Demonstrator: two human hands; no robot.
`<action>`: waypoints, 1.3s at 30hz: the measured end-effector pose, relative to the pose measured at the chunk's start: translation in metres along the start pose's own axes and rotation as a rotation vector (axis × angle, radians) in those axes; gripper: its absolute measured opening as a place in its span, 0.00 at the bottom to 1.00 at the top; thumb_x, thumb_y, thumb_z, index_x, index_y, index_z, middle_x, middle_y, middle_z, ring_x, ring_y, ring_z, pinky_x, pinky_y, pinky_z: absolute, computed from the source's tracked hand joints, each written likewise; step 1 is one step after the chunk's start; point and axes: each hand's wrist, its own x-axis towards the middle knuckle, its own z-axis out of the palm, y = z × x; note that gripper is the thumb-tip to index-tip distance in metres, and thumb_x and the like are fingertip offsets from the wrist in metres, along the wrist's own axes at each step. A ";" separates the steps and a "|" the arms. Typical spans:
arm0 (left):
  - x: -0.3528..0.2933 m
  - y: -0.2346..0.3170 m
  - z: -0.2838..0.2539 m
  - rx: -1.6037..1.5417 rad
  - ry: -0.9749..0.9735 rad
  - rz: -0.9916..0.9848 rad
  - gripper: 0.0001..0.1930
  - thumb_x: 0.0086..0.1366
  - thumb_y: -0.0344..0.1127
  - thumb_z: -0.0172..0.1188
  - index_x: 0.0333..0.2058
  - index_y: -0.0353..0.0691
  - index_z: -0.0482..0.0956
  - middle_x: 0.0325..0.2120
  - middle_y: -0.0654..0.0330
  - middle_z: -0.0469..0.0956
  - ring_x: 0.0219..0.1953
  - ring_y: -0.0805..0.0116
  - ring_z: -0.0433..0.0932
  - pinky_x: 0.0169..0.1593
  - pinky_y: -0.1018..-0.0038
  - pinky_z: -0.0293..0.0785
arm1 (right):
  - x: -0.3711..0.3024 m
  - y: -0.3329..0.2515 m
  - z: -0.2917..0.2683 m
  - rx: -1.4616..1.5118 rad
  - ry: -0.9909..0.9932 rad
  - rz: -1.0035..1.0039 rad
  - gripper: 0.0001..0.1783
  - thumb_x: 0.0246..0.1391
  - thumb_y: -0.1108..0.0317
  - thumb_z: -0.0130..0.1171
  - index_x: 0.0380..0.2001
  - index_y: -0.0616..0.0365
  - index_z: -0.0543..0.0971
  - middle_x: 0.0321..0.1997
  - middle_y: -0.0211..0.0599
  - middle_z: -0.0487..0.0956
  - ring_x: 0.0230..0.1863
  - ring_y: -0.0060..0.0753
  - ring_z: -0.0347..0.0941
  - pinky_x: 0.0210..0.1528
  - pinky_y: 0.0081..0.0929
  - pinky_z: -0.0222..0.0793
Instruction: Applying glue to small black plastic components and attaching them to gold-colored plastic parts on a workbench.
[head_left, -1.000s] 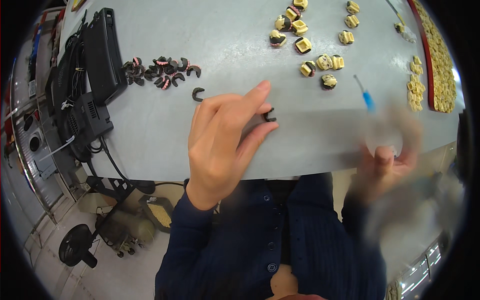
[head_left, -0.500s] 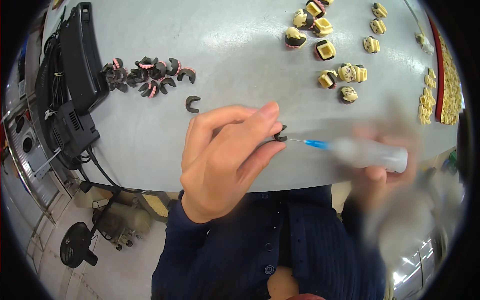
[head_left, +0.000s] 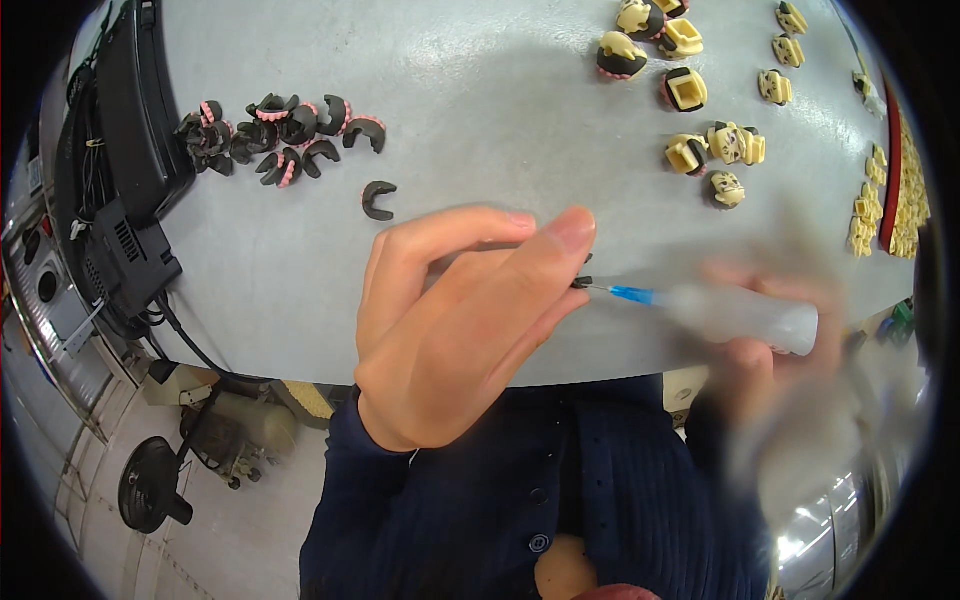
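Observation:
Pinched between the thumb and fingers of my left hand (head_left: 460, 320) is a small black curved piece (head_left: 582, 283), mostly hidden behind the thumb. My right hand (head_left: 760, 370), partly blurred, grips a translucent white squeeze bottle (head_left: 770, 318). A thin metal needle on the bottle's blue tip (head_left: 632, 295) points left and reaches the black piece. Just beyond my left hand lies a single black C-shaped piece (head_left: 376, 201). Further left is a heap of like black pieces (head_left: 298, 125), several with pink beaded edges.
Small cream-coloured figure heads (head_left: 686, 90), some with black parts fitted, stand at the far right. A red-edged tray (head_left: 890, 180) of cream pieces is at the right edge, with loose ones (head_left: 866, 210) beside it. A black case (head_left: 150, 110) and cables line the left side.
My left hand has turned slightly and its thumb has shifted right, covering more of the black piece. The needle stays at the piece. The whole view has shifted a little.

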 end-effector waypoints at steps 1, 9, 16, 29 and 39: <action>0.001 0.000 0.000 -0.002 -0.001 0.000 0.42 0.43 0.22 0.77 0.56 0.25 0.63 0.30 0.54 0.85 0.32 0.63 0.77 0.43 0.70 0.72 | 0.000 -0.001 0.001 0.000 0.015 0.007 0.28 0.41 0.69 0.78 0.41 0.64 0.71 0.35 0.59 0.83 0.41 0.44 0.82 0.44 0.32 0.77; 0.000 -0.002 -0.001 0.002 0.006 0.022 0.42 0.43 0.22 0.77 0.57 0.24 0.63 0.30 0.54 0.85 0.32 0.63 0.77 0.44 0.70 0.71 | -0.002 0.001 -0.001 -0.039 -0.010 -0.014 0.27 0.41 0.71 0.77 0.41 0.64 0.71 0.35 0.59 0.82 0.40 0.44 0.82 0.44 0.33 0.77; 0.000 0.000 0.001 -0.007 0.020 0.019 0.43 0.42 0.22 0.77 0.57 0.25 0.63 0.30 0.54 0.85 0.33 0.63 0.77 0.45 0.69 0.71 | -0.001 -0.005 0.002 -0.049 0.053 0.048 0.25 0.42 0.73 0.74 0.41 0.64 0.71 0.35 0.59 0.82 0.41 0.44 0.82 0.46 0.35 0.76; 0.002 0.000 0.001 -0.004 0.010 0.024 0.43 0.43 0.22 0.77 0.57 0.25 0.63 0.30 0.54 0.85 0.33 0.63 0.77 0.46 0.70 0.70 | 0.002 -0.006 0.001 -0.051 0.044 0.058 0.27 0.42 0.71 0.76 0.42 0.64 0.70 0.37 0.59 0.83 0.42 0.42 0.82 0.46 0.33 0.77; 0.002 -0.001 -0.002 0.013 -0.012 0.043 0.43 0.42 0.22 0.78 0.57 0.25 0.63 0.31 0.54 0.85 0.32 0.64 0.77 0.45 0.70 0.70 | 0.004 0.003 0.001 -0.009 -0.042 -0.088 0.28 0.41 0.72 0.76 0.42 0.66 0.70 0.37 0.63 0.82 0.42 0.45 0.82 0.46 0.34 0.77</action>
